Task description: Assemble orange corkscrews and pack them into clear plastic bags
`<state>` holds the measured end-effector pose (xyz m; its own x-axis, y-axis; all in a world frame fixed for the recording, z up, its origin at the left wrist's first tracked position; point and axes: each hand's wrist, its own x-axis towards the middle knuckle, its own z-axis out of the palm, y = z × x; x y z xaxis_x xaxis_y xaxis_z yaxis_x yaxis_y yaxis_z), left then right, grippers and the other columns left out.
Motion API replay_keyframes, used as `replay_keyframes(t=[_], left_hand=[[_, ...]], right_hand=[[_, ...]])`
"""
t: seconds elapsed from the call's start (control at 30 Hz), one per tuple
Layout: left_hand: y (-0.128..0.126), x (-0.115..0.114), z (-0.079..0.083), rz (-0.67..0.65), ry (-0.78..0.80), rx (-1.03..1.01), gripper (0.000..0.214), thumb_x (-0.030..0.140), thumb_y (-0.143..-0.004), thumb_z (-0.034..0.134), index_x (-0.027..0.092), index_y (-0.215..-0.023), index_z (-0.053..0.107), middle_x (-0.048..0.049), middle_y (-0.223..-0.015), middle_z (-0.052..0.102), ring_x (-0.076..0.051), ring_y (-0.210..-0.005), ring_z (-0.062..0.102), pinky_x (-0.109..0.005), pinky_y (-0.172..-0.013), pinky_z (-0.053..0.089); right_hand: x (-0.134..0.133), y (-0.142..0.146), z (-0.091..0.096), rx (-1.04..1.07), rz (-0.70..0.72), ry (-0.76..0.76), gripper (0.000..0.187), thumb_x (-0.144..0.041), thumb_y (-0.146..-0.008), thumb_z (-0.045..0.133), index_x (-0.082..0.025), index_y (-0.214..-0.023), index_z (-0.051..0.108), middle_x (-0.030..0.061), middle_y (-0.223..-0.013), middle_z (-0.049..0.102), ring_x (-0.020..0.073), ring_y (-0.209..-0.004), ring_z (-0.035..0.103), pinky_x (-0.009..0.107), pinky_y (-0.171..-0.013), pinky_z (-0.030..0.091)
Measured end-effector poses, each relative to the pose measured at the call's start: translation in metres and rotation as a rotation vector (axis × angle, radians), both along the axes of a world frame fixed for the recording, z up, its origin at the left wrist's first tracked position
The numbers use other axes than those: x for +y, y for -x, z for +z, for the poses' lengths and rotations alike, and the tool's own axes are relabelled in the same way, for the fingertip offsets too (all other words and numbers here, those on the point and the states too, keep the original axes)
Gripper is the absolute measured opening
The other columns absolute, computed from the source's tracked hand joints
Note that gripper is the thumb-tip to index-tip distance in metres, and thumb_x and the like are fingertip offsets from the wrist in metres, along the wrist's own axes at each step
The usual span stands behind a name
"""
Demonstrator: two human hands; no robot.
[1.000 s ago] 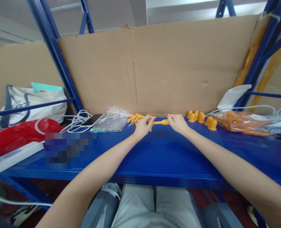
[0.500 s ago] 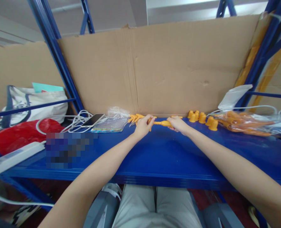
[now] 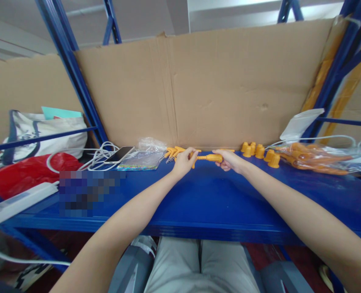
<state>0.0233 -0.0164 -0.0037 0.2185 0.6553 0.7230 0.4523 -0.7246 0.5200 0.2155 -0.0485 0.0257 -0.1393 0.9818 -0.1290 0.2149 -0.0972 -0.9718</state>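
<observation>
Above the blue shelf, level between both hands, lies an orange plastic rod (image 3: 210,157) with a thick ridged handle-like end on the right. My left hand (image 3: 184,161) pinches its thin left end, where a short crosspiece sticks out at the fingertips. My right hand (image 3: 230,160) is closed at the ridged right end, thumb and fingers against it. Just left of my left hand are several orange pronged pieces (image 3: 171,152), with small metal coils or screws beside them. A thin orange piece (image 3: 227,150) lies behind my right hand.
Several orange cup-shaped caps (image 3: 259,151) stand to the right, before a clear bag of orange parts (image 3: 317,158). On the left are a plastic packet (image 3: 142,158), a phone (image 3: 120,154), white cables and a red bag (image 3: 30,171). Cardboard (image 3: 213,89) walls the back.
My right hand has shifted its grip slightly on the ridged end, its fingers turning lower and baring more of the handle. My left hand stays where it was.
</observation>
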Motion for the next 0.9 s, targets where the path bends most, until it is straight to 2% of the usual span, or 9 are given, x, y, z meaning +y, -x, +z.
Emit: replay_keyframes(t=[0.2, 0.33, 0.47, 0.57, 0.6, 0.7, 0.77, 0.83, 0.9], left_hand=[[0.006, 0.01, -0.004, -0.044, 0.117, -0.047, 0.022, 0.036, -0.089, 0.05, 0.019, -0.079, 0.056, 0.0059, -0.051, 0.047, -0.009, -0.045, 0.043, -0.018, -0.046, 0.031], [0.005, 0.014, -0.007, -0.059, 0.175, -0.034, 0.02, 0.037, -0.091, 0.047, 0.019, -0.095, 0.057, 0.0057, -0.057, 0.052, -0.01, -0.05, 0.051, -0.019, -0.053, 0.04], [0.005, 0.024, -0.014, 0.031, 0.182, 0.025, 0.031, 0.032, -0.091, 0.048, 0.017, -0.118, 0.049, -0.0017, -0.079, 0.064, -0.016, -0.07, 0.061, -0.028, -0.071, 0.049], [0.011, 0.032, -0.018, 0.132, 0.129, 0.131, 0.037, 0.031, -0.09, 0.049, 0.014, -0.123, 0.047, -0.0113, -0.104, 0.065, -0.022, -0.097, 0.062, -0.038, -0.09, 0.047], [0.013, 0.034, -0.019, 0.169, 0.105, 0.175, 0.038, 0.031, -0.089, 0.051, 0.015, -0.123, 0.048, -0.0133, -0.112, 0.064, -0.025, -0.107, 0.059, -0.041, -0.097, 0.044], [0.021, 0.04, -0.021, 0.288, 0.131, 0.302, 0.04, 0.034, -0.088, 0.05, 0.016, -0.125, 0.05, -0.0162, -0.129, 0.056, -0.029, -0.126, 0.047, -0.046, -0.106, 0.036], [0.024, 0.042, -0.023, 0.316, 0.2, 0.389, 0.044, 0.037, -0.089, 0.047, 0.018, -0.129, 0.048, -0.0164, -0.138, 0.05, -0.03, -0.132, 0.042, -0.048, -0.107, 0.034], [0.026, 0.041, -0.025, 0.31, 0.276, 0.472, 0.047, 0.041, -0.09, 0.043, 0.02, -0.133, 0.046, -0.0155, -0.146, 0.042, -0.031, -0.136, 0.037, -0.05, -0.107, 0.032], [0.025, 0.038, -0.025, 0.301, 0.351, 0.553, 0.051, 0.046, -0.091, 0.041, 0.023, -0.136, 0.045, -0.0143, -0.152, 0.034, -0.033, -0.14, 0.031, -0.055, -0.108, 0.029]], right_hand=[[-0.001, -0.006, 0.006, 0.296, -0.014, 0.085, 0.021, -0.027, -0.09, 0.039, -0.018, -0.076, 0.052, 0.0019, -0.058, 0.061, 0.0109, -0.04, 0.044, 0.024, -0.044, 0.035], [0.002, -0.007, 0.003, 0.374, -0.078, 0.047, 0.019, -0.022, -0.089, 0.043, -0.017, -0.075, 0.055, 0.0038, -0.06, 0.063, 0.0113, -0.045, 0.047, 0.023, -0.047, 0.04], [0.011, -0.016, 0.0, 0.424, -0.214, -0.061, 0.017, -0.021, -0.088, 0.046, -0.017, -0.075, 0.056, 0.0038, -0.063, 0.062, 0.0114, -0.049, 0.051, 0.023, -0.05, 0.045], [0.024, -0.033, -0.005, 0.415, -0.398, -0.263, 0.008, -0.022, -0.086, 0.052, -0.019, -0.079, 0.053, 0.0018, -0.068, 0.062, 0.0116, -0.054, 0.056, 0.023, -0.051, 0.047], [0.029, -0.04, -0.007, 0.385, -0.475, -0.346, 0.006, -0.022, -0.083, 0.056, -0.02, -0.08, 0.052, 0.0008, -0.07, 0.061, 0.0115, -0.056, 0.057, 0.023, -0.052, 0.047], [0.043, -0.061, -0.015, 0.193, -0.717, -0.55, 0.017, -0.025, -0.075, 0.066, -0.021, -0.082, 0.051, 0.0, -0.075, 0.061, 0.013, -0.06, 0.059, 0.024, -0.052, 0.047], [0.049, -0.072, -0.021, -0.002, -0.794, -0.659, 0.021, -0.027, -0.073, 0.069, -0.02, -0.085, 0.053, 0.0031, -0.08, 0.064, 0.0162, -0.067, 0.06, 0.027, -0.058, 0.048], [0.051, -0.077, -0.027, -0.222, -0.779, -0.753, 0.023, -0.028, -0.073, 0.068, -0.018, -0.09, 0.055, 0.0068, -0.085, 0.066, 0.0195, -0.073, 0.061, 0.031, -0.065, 0.048], [0.049, -0.075, -0.032, -0.439, -0.696, -0.842, 0.024, -0.028, -0.076, 0.064, -0.017, -0.097, 0.057, 0.0103, -0.093, 0.067, 0.0227, -0.08, 0.061, 0.035, -0.071, 0.047]])
